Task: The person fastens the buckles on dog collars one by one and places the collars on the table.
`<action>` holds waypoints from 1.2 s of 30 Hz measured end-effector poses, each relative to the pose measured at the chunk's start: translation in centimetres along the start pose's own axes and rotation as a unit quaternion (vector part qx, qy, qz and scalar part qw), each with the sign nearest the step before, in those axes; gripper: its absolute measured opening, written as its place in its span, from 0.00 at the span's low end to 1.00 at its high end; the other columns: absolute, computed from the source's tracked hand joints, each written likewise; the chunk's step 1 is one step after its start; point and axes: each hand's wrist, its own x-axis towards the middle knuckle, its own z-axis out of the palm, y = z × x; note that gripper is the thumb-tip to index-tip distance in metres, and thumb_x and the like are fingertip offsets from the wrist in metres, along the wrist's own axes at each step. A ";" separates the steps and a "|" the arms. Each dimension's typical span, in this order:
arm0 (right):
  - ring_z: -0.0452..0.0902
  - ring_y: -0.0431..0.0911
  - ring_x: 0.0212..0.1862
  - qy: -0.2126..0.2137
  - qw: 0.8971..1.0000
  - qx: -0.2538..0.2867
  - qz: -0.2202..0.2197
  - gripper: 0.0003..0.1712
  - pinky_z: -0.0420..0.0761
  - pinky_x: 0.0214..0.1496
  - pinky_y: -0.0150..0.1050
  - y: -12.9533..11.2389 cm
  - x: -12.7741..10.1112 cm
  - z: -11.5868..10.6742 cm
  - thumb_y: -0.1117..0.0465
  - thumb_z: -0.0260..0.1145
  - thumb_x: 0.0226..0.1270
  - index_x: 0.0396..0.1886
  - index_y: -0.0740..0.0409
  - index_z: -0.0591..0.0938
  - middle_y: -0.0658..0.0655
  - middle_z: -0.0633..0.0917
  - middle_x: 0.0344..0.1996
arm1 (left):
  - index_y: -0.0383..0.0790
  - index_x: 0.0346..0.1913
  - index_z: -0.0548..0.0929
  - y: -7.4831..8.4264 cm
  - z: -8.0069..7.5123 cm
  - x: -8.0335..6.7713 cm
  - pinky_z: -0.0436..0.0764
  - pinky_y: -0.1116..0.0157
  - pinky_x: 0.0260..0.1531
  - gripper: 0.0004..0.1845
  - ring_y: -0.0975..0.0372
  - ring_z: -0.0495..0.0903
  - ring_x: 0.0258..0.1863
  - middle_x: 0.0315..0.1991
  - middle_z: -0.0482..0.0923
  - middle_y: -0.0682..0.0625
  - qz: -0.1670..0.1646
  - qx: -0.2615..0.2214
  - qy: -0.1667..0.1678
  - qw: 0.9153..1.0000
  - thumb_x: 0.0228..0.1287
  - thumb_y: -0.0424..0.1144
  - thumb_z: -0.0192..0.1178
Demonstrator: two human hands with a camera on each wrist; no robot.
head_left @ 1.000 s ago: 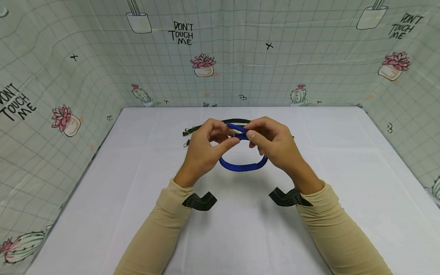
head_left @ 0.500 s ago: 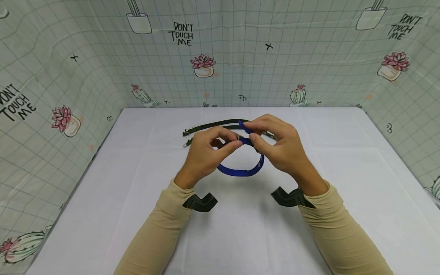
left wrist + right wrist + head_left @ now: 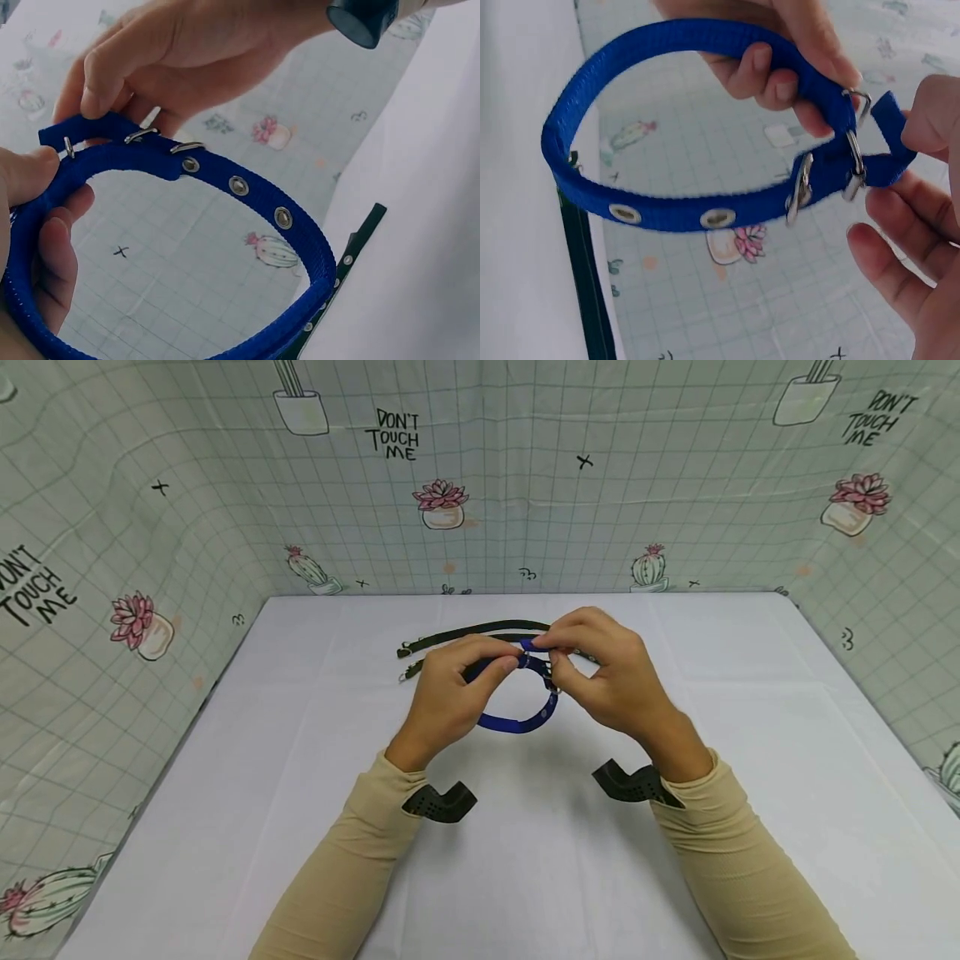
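Note:
A blue webbing collar is held up in a loop above the table, with metal eyelets along its strap. My left hand pinches the band close to a metal ring, its other fingers curled inside the loop. My right hand pinches the strap's short free end between thumb and finger. That end passes through the metal buckle hardware and folds back. The fingers partly hide the collar's top in the head view.
Two dark green straps with metal fittings lie behind the hands on the white-covered table. A patterned cloth stands around the back and sides. Each wrist carries a black mount.
The right hand first moved right and slightly up with the strap end. That end has since turned from upright to nearly level. The loop hanging below has shifted slightly left and up.

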 end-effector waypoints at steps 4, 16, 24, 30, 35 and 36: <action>0.78 0.47 0.41 0.005 1.000 -0.023 -0.012 0.10 0.78 0.47 0.31 0.2 0.0 -0.3 0.74 0.62 0.59 0.37 0.64 0.87 0.57 0.84 0.37 | 0.31 0.46 0.87 -0.2 0.1 -0.1 0.82 0.63 0.45 0.07 0.60 0.83 0.47 0.45 0.86 0.46 -0.003 -0.001 0.004 1.000 0.70 0.31 0.63; 0.76 0.47 0.40 -0.022 0.998 -0.043 -0.034 0.09 0.75 0.46 0.33 0.2 0.1 -0.6 0.74 0.61 0.54 0.29 0.62 0.86 0.53 0.82 0.31 | 0.33 0.44 0.88 -0.2 0.9 -0.1 0.78 0.65 0.34 0.06 0.59 0.79 0.35 0.40 0.85 0.46 0.013 -0.008 0.050 0.999 0.70 0.30 0.62; 0.76 0.47 0.40 -0.028 0.998 -0.036 -0.042 0.11 0.74 0.46 0.34 0.1 0.1 -0.1 0.75 0.62 0.53 0.30 0.62 0.87 0.53 0.83 0.32 | 0.32 0.44 0.87 0.0 0.9 -0.2 0.80 0.65 0.34 0.06 0.59 0.80 0.36 0.41 0.85 0.46 0.002 -0.010 0.056 0.998 0.70 0.30 0.62; 0.78 0.47 0.42 -0.020 1.000 0.004 -0.016 0.14 0.78 0.47 0.33 -0.1 -0.1 0.2 0.79 0.65 0.55 0.36 0.61 0.87 0.54 0.85 0.37 | 0.32 0.48 0.86 0.1 0.8 -0.3 0.83 0.64 0.39 0.08 0.59 0.83 0.40 0.44 0.85 0.45 -0.008 -0.033 0.047 0.998 0.69 0.30 0.63; 0.80 0.46 0.41 -0.016 0.998 0.050 0.021 0.12 0.80 0.44 0.36 -0.2 0.0 0.3 0.78 0.68 0.59 0.39 0.62 0.85 0.55 0.86 0.39 | 0.29 0.55 0.83 0.2 0.4 -0.2 0.85 0.59 0.44 0.14 0.57 0.85 0.46 0.49 0.84 0.40 -0.022 -0.060 0.032 0.997 0.69 0.29 0.63; 0.80 0.45 0.41 -0.015 0.998 0.057 0.028 0.12 0.81 0.44 0.37 -0.2 0.0 0.4 0.78 0.69 0.59 0.40 0.63 0.84 0.54 0.86 0.39 | 0.29 0.55 0.83 0.3 0.3 -0.2 0.85 0.59 0.45 0.14 0.57 0.85 0.46 0.50 0.84 0.40 -0.026 -0.063 0.030 0.997 0.69 0.29 0.63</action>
